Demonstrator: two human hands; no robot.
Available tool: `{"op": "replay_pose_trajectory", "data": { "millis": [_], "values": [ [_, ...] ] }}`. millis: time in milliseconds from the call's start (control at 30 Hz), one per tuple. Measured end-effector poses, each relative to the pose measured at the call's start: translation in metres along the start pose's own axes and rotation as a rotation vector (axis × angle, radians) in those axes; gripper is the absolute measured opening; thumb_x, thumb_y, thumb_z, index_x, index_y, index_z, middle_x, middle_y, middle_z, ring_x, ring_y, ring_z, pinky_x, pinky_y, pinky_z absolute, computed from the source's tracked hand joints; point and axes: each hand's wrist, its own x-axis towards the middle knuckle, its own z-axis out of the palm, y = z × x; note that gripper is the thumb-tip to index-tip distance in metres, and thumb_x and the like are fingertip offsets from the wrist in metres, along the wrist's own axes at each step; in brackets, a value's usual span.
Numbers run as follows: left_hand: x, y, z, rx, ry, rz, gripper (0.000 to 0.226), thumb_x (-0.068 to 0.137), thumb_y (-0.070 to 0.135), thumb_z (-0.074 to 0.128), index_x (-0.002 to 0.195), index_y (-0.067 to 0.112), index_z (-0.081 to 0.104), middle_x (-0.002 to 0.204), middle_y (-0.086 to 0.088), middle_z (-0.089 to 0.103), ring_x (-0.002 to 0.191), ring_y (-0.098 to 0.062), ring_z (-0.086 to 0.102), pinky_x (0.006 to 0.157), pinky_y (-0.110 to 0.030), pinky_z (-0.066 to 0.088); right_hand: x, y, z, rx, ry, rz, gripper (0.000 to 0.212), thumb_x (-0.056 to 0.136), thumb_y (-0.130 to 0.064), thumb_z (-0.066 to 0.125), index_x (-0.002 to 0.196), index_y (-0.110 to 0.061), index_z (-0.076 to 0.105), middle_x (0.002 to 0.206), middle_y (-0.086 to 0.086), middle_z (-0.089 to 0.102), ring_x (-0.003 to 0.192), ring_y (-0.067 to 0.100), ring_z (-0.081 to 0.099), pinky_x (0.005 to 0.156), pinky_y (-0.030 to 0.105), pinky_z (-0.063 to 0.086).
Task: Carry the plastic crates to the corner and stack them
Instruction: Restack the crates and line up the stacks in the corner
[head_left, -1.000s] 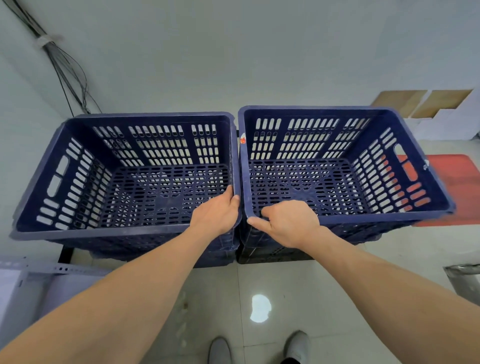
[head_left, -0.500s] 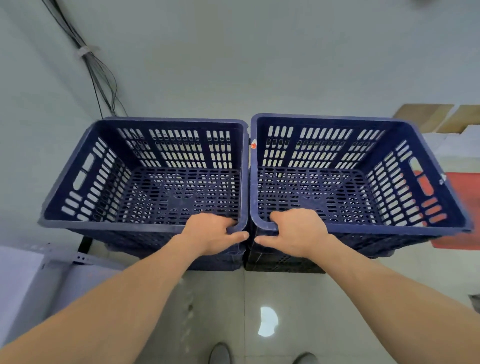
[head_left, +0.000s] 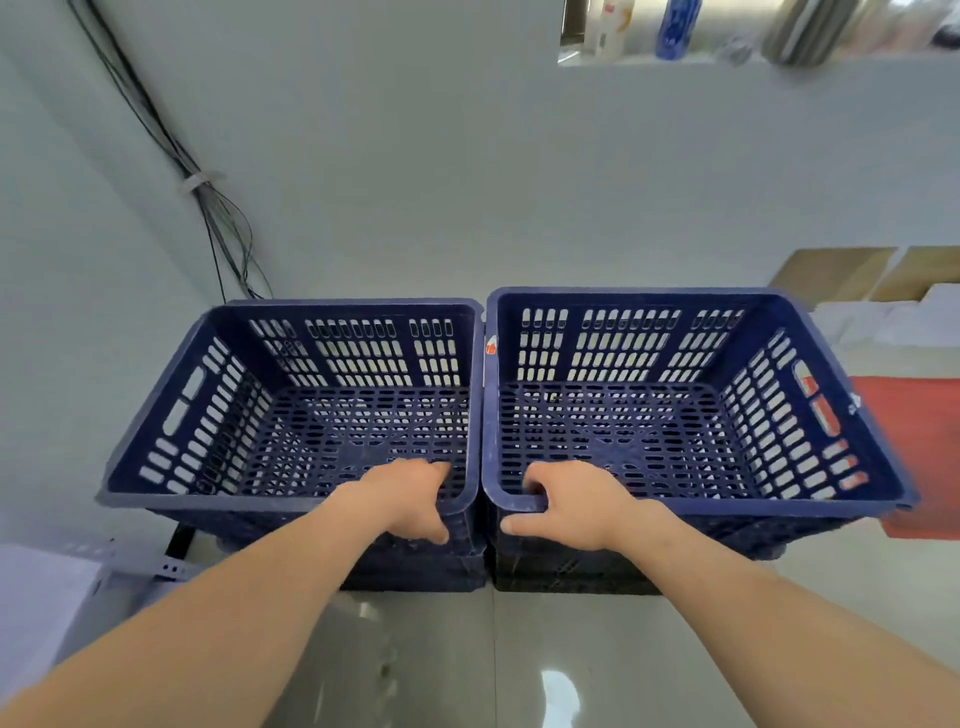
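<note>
- The left crate (head_left: 353, 353) and the right crate (head_left: 623, 343), both dark blue slotted plastic, sit side by side in the corner of the room, each on top of lower crates (head_left: 415, 571) of the same kind
- Their inner rims run just beside each other, and I cannot tell whether the thin seam between them is closed
- Each crate's long axis seems to run left to right across the person's front, with the handle slots in the end walls
- The left grip (head_left: 402, 499) is clenched on the near rim of the left crate at its inner near corner, with the fingers hooked inside and the thumb down the outer wall
- The right grip (head_left: 571, 506) grasps the near rim of the right crate in the mirrored spot, fingers curled over the rim and thumb outside
- The coming move turns on this: both grips sit close together at the seam, so each crate's bulk lies outward and ahead of its grip, the left one off to the left and the right one off to the right
- A lift from these corners would likely tip the outer ends, so a straight push toward the wall (head_left: 467, 182) looks like the safer move
- Both stacks look seated, so what remains is probably squaring them up and letting go
- Cables (head_left: 208, 208) run down the corner behind the left crate, a red mat (head_left: 914, 441) lies beyond the right crate, and the pale glossy floor (head_left: 415, 665) spreads below the arms
</note>
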Motion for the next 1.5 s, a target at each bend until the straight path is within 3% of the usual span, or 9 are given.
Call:
{"op": "replay_pose_trajectory", "data": {
  "millis": [67,133,267,367,567,833,1133,1500],
  "values": [
    [-0.007,0.007,-0.019,-0.04,0.029,-0.007,0.093,0.081,0.048,0.068,0.157,0.021,0.022,0.145,-0.003,0.048,0.117,-0.026,0.055,0.088,-0.041,0.052,-0.008,0.007,-0.013,0.089,0.032,-0.002,0.075,0.087,-0.077,0.056,0.139,-0.023,0.055,0.132,-0.003,0.064,0.118,0.022,0.061,0.091,0.038,0.05],
    [-0.014,0.018,-0.036,-0.058,0.1,-0.001,0.083,0.081,0.046,0.063,0.153,0.02,0.03,0.129,-0.001,0.056,0.101,-0.023,0.059,0.078,-0.039,0.053,-0.02,0.017,-0.03,0.09,0.088,-0.01,0.083,0.09,-0.077,0.053,0.154,-0.024,0.044,0.152,-0.001,0.053,0.135,0.023,0.052,0.108,0.042,0.045],
    [-0.031,0.058,-0.072,-0.025,0.252,0.004,0.078,0.088,0.054,0.058,0.154,0.023,0.031,0.149,-0.003,0.046,0.128,-0.027,0.052,0.099,-0.046,0.05,-0.056,0.044,-0.07,0.042,0.174,-0.047,0.089,0.092,-0.077,0.05,0.162,-0.026,0.03,0.165,-0.003,0.037,0.151,0.022,0.035,0.121,0.044,0.033],
    [-0.046,0.101,-0.095,-0.002,0.332,0.03,0.08,0.093,0.058,0.054,0.158,0.023,0.024,0.158,0.0,0.038,0.138,-0.024,0.045,0.104,-0.043,0.047,-0.088,0.067,-0.098,0.005,0.236,-0.065,0.092,0.091,-0.078,0.048,0.164,-0.028,0.024,0.168,-0.004,0.032,0.152,0.021,0.032,0.122,0.045,0.03],
    [-0.058,0.178,-0.128,-0.037,0.45,0.046,0.083,0.091,0.066,0.053,0.158,0.027,0.024,0.159,0.001,0.037,0.138,-0.023,0.046,0.107,-0.044,0.045,-0.15,0.113,-0.147,-0.029,0.306,-0.038,0.092,0.089,-0.077,0.051,0.163,-0.029,0.023,0.168,-0.004,0.03,0.153,0.022,0.029,0.124,0.048,0.026],
    [-0.036,0.245,-0.163,-0.094,0.499,0.119,0.081,0.092,0.063,0.054,0.158,0.026,0.025,0.162,0.001,0.032,0.147,-0.021,0.033,0.115,-0.039,0.035,-0.181,0.166,-0.194,-0.034,0.348,0.017,0.096,0.086,-0.078,0.053,0.164,-0.033,0.019,0.17,-0.006,0.027,0.155,0.021,0.025,0.124,0.049,0.026],
    [0.039,0.278,-0.213,-0.169,0.524,0.115,0.073,0.092,0.064,0.052,0.154,0.029,0.035,0.154,0.008,0.045,0.139,-0.018,0.045,0.108,-0.037,0.043,-0.152,0.222,-0.259,-0.141,0.334,0.009,0.094,0.088,-0.075,0.054,0.163,-0.027,0.024,0.163,0.0,0.04,0.146,0.025,0.04,0.119,0.045,0.033],
    [0.09,0.289,-0.273,-0.229,0.541,0.013,0.069,0.094,0.061,0.052,0.152,0.028,0.038,0.152,0.006,0.048,0.136,-0.018,0.047,0.107,-0.036,0.044,-0.061,0.277,-0.33,-0.2,0.244,-0.088,0.094,0.088,-0.077,0.051,0.164,-0.03,0.02,0.168,-0.004,0.03,0.152,0.023,0.031,0.123,0.044,0.029]
  ]
}}
